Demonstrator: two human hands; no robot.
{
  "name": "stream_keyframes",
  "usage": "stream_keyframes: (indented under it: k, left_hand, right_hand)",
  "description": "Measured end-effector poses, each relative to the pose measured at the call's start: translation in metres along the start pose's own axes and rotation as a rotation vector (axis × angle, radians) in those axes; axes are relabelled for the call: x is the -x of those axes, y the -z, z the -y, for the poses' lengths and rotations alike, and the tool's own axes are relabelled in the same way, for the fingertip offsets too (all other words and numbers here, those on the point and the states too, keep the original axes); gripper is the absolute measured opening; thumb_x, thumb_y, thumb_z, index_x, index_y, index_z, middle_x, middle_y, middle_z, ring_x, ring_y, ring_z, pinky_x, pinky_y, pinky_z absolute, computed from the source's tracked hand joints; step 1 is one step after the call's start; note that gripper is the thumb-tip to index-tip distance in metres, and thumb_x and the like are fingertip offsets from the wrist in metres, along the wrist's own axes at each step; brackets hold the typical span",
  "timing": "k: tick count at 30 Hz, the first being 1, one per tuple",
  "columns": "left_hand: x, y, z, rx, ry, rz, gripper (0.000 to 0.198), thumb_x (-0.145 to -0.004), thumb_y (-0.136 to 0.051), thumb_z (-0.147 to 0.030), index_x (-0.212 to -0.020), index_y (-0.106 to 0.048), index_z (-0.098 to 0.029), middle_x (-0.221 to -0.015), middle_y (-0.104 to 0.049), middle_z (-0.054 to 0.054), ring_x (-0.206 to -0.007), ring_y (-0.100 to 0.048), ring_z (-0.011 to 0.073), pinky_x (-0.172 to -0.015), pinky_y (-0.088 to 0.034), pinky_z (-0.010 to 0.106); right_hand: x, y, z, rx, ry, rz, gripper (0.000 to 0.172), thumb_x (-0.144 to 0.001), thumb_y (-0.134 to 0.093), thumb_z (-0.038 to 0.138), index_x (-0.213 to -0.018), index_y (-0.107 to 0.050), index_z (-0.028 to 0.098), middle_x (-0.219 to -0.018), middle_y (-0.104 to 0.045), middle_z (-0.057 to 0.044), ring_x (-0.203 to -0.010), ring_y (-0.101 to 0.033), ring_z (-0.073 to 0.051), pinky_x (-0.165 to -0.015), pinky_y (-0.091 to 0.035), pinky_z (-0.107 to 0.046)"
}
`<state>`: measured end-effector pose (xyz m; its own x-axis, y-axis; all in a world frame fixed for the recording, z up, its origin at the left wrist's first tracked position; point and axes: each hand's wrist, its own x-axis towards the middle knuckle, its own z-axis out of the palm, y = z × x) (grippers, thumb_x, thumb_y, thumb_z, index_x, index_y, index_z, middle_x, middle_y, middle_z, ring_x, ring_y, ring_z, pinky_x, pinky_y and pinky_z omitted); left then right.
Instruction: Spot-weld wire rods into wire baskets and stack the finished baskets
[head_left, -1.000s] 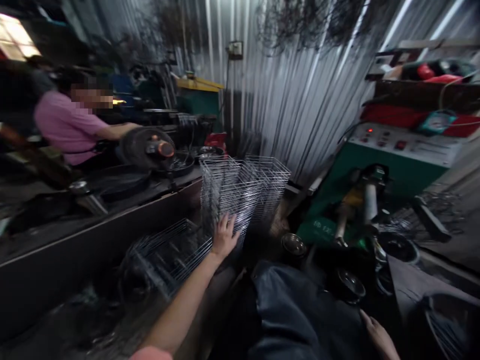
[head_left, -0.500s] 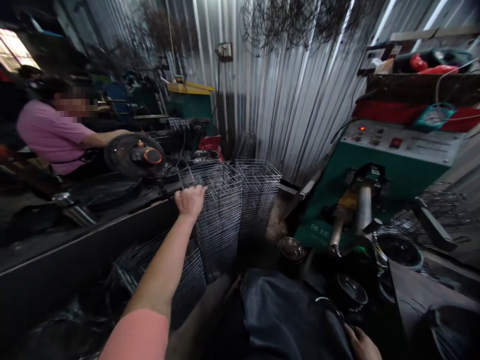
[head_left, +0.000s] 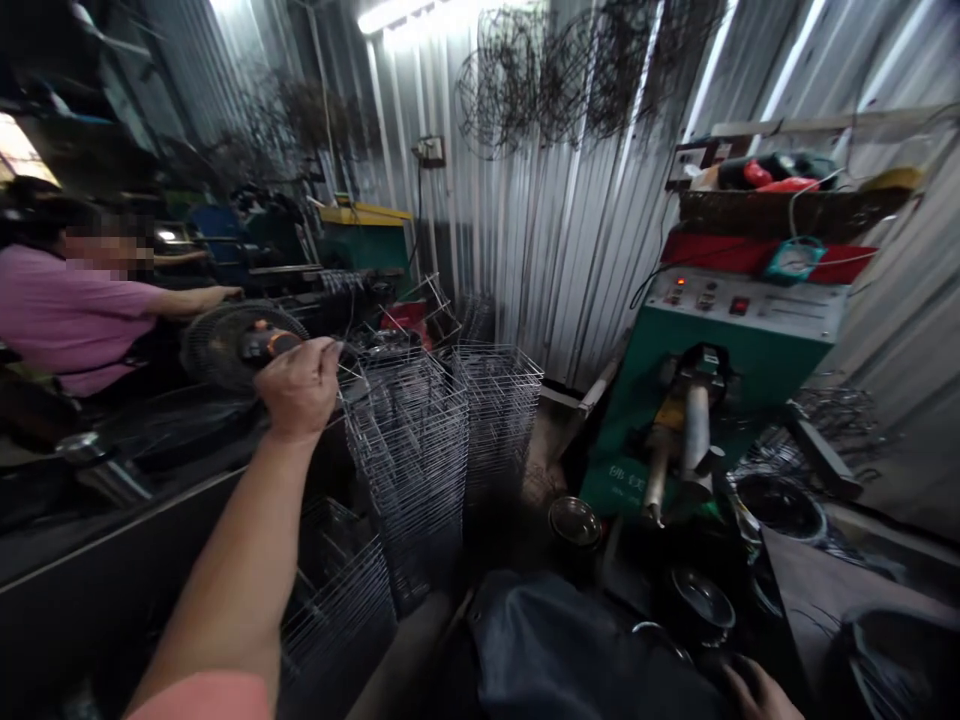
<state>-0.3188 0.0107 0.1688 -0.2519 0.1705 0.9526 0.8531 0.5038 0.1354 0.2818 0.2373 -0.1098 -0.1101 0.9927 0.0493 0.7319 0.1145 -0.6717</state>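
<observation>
My left hand [head_left: 300, 388] is closed on a wire frame [head_left: 439, 312], lifted and tilted above a tall stack of similar wire frames [head_left: 412, 450]. The held frame's far end stands up over the stack, and its near part is partly hidden by the hand. A second stack of wire frames [head_left: 496, 400] stands right behind, and a lower stack [head_left: 341, 590] lies under my forearm. At the bottom edge my right hand [head_left: 759, 690] is partly cut off beside the black apron [head_left: 555, 645] on my lap. Its fingers are too dark to read.
A green machine [head_left: 735, 370] with a red light and metal arms stands at the right. Metal bowls [head_left: 576, 522] sit near its base. At the left are a fan [head_left: 244, 345] and a person in a pink shirt [head_left: 75, 310]. Wire coils [head_left: 555, 75] hang on the corrugated wall.
My left hand has moved left from the stack's top edge, and a wire frame now rises with it, tilted. My right hand has shifted slightly right. The view has turned a little.
</observation>
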Motion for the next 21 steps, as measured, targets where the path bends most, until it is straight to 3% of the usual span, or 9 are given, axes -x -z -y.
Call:
stream_keyframes:
  k: [3, 5, 7, 9, 11, 13, 14, 18, 21]
  left_hand:
    - [-0.005, 0.053, -0.049, 0.031, -0.354, -0.101, 0.019, -0.086, -0.046, -0.029, -0.084, -0.062, -0.019, -0.062, -0.060, 0.001, -0.057, -0.051, 0.0147, -0.055, -0.034, 0.026]
    - [0.004, 0.081, -0.090, 0.150, -0.585, 0.024, 0.013, -0.084, -0.049, -0.027, -0.083, -0.061, -0.021, -0.053, -0.052, -0.002, -0.051, -0.047, 0.0138, -0.051, -0.031, 0.027]
    - [0.019, 0.093, -0.130, 0.381, -0.760, 0.266, 0.016, -0.086, -0.046, -0.028, -0.080, -0.060, -0.021, -0.051, -0.050, -0.003, -0.050, -0.046, 0.0128, -0.051, -0.033, 0.026]
    - [0.037, 0.087, -0.164, 0.620, -0.854, 0.524, 0.021, -0.088, -0.043, -0.029, -0.078, -0.060, -0.021, -0.054, -0.053, -0.003, -0.051, -0.049, 0.0111, -0.052, -0.036, 0.024]
    - [0.056, 0.071, -0.191, 0.800, -0.858, 0.726, 0.025, -0.089, -0.040, -0.032, -0.078, -0.060, -0.020, -0.060, -0.057, -0.002, -0.056, -0.053, 0.0102, -0.055, -0.039, 0.022]
    - [0.074, 0.053, -0.210, 0.875, -0.723, 0.806, 0.025, -0.087, -0.044, -0.038, -0.083, -0.061, -0.020, -0.072, -0.062, 0.001, -0.068, -0.058, 0.0126, -0.065, -0.043, 0.024]
    - [0.084, 0.045, -0.216, 0.878, -0.599, 0.801, 0.025, -0.084, -0.047, -0.042, -0.087, -0.061, -0.021, -0.078, -0.063, 0.002, -0.075, -0.059, 0.0150, -0.071, -0.044, 0.027]
    - [0.136, 0.034, -0.236, 0.899, 0.062, 0.726, 0.032, -0.081, -0.048, -0.046, -0.096, -0.056, -0.018, -0.091, -0.062, 0.006, -0.088, -0.058, 0.0197, -0.083, -0.044, 0.035]
    - [0.191, 0.043, -0.253, 1.065, 0.368, 0.932, 0.033, -0.083, -0.046, -0.045, -0.098, -0.053, -0.016, -0.093, -0.062, 0.008, -0.089, -0.058, 0.0187, -0.082, -0.045, 0.032]
  right_hand:
    - [0.015, 0.027, 0.076, -0.043, 0.270, -0.185, 0.047, -0.061, -0.053, 0.059, -0.087, -0.064, 0.021, -0.091, -0.067, -0.012, -0.089, -0.063, -0.032, -0.077, -0.051, -0.045]
    - [0.038, 0.050, 0.141, -0.075, 0.480, -0.268, 0.048, -0.071, -0.054, 0.053, -0.105, -0.059, 0.020, -0.108, -0.061, -0.011, -0.102, -0.057, -0.028, -0.089, -0.046, -0.043]
    - [0.063, 0.072, 0.200, -0.140, 0.660, -0.257, 0.049, -0.076, -0.055, 0.049, -0.115, -0.053, 0.020, -0.118, -0.054, -0.012, -0.110, -0.051, -0.026, -0.093, -0.042, -0.039]
    - [0.084, 0.088, 0.240, -0.220, 0.789, -0.019, 0.053, -0.079, -0.050, 0.053, -0.118, -0.052, 0.018, -0.120, -0.053, -0.014, -0.111, -0.050, -0.026, -0.093, -0.041, -0.038]
    - [0.097, 0.095, 0.255, -0.259, 0.759, 0.356, 0.049, -0.082, -0.047, 0.053, -0.111, -0.058, 0.015, -0.099, -0.062, -0.011, -0.093, -0.059, -0.023, -0.083, -0.047, -0.034]
    - [0.102, 0.091, 0.249, -0.337, 0.585, 0.583, 0.042, -0.085, -0.045, 0.049, -0.100, -0.063, 0.014, -0.074, -0.064, -0.005, -0.068, -0.060, -0.017, -0.066, -0.050, -0.028]
    - [0.104, 0.086, 0.240, -0.399, 0.481, 0.598, 0.039, -0.086, -0.045, 0.047, -0.095, -0.064, 0.014, -0.065, -0.062, -0.002, -0.058, -0.058, -0.015, -0.058, -0.048, -0.025]
    - [0.107, 0.056, 0.198, -0.648, 0.205, 0.298, 0.034, -0.084, -0.048, 0.044, -0.083, -0.063, 0.014, -0.053, -0.055, 0.002, -0.045, -0.048, -0.010, -0.048, -0.041, -0.022]
    - [0.114, 0.026, 0.177, -0.743, 0.151, 0.153, 0.030, -0.081, -0.051, 0.043, -0.081, -0.062, 0.015, -0.054, -0.055, 0.003, -0.047, -0.049, -0.010, -0.050, -0.042, -0.022]
